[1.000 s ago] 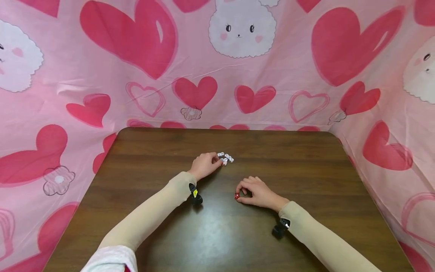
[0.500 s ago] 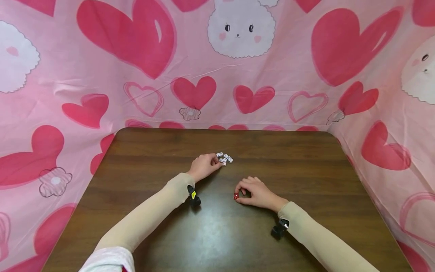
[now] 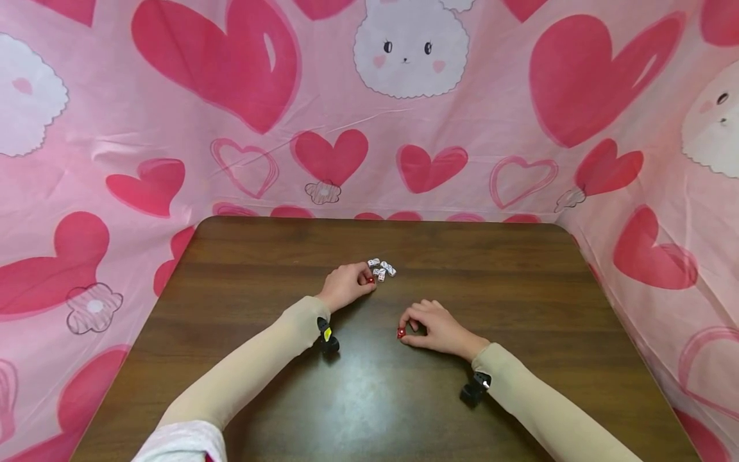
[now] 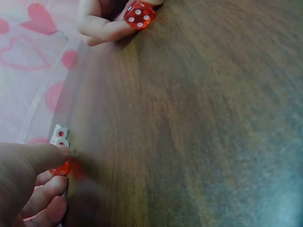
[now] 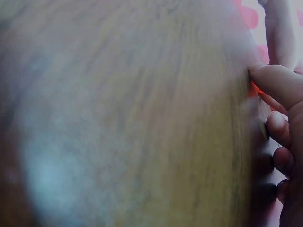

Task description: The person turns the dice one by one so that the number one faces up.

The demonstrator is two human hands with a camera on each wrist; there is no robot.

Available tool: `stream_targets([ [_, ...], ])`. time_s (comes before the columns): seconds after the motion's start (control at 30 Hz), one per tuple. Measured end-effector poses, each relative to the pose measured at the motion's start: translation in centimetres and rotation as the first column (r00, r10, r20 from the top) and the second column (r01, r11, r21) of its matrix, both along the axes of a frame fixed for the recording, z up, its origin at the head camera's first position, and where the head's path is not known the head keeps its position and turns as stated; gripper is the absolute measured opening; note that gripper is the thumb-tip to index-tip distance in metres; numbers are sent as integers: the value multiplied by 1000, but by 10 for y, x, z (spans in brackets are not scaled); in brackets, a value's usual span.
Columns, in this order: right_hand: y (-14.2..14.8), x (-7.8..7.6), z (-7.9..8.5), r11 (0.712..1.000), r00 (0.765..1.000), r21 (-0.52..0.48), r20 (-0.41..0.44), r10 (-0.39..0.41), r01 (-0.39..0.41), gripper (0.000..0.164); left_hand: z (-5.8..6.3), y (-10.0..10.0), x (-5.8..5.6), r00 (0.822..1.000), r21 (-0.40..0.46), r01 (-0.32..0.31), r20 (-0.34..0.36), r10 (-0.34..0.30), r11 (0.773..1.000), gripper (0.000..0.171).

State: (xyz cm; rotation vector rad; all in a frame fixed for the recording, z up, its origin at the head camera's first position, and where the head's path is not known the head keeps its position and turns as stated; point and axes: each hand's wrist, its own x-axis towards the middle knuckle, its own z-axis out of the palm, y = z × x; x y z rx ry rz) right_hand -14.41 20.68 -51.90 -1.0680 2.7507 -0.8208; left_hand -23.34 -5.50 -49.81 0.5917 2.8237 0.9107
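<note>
My left hand [image 3: 343, 286] is at the back middle of the table, thumb and fingers pinching a red die [image 3: 371, 281]. Right beside those fingertips, several white dice [image 3: 382, 276] lie in a loose cluster. Closer to me and to the right, my right hand [image 3: 443, 328] pinches a second red die [image 3: 401, 333] between thumb and index finger, low over the wood. This translucent die [image 4: 139, 15] turns white pips toward the left wrist camera. In the right wrist view the right thumb [image 5: 279, 84] mostly covers it, and only a red sliver shows.
A dark brown wooden table [image 3: 358, 398] with rounded back corners extends under both arms. Pink cloth [image 3: 260, 173] printed with hearts and white animal faces hangs behind and along the sides. Black wrist cameras [image 3: 475, 390] are strapped under both forearms.
My left hand has drawn slightly back from the white dice, and the red die between its fingers has come into sight. The right hand keeps its place with its die.
</note>
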Motion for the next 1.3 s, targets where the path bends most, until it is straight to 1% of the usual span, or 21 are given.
stream_targets([
  [0.17,0,0,0,1000,1000,-3,-4,1,-1,16,0,0,1,1000,12,3,-8,-3,1000,17],
  [0.3,0,-1,-1,1000,1000,-2,-14,5,-5,16,-1,-2,0,1000,17,24,-9,-24,1000,16],
  [0.63,-2,0,1,1000,1000,0,-22,-6,6,18,4,-7,7,997,28,71,30,-71,997,15],
  [0.87,-1,1,1,1000,1000,4,-26,-9,9,19,4,-8,17,995,10,96,26,-96,995,15],
  [1.1,-1,1,1,1000,1000,-8,-24,-11,11,19,4,-9,31,993,-4,115,-21,-115,993,13],
  [1.3,-2,2,1,1000,999,-22,-43,-16,15,20,5,-10,42,991,-6,133,-11,-133,991,12],
])
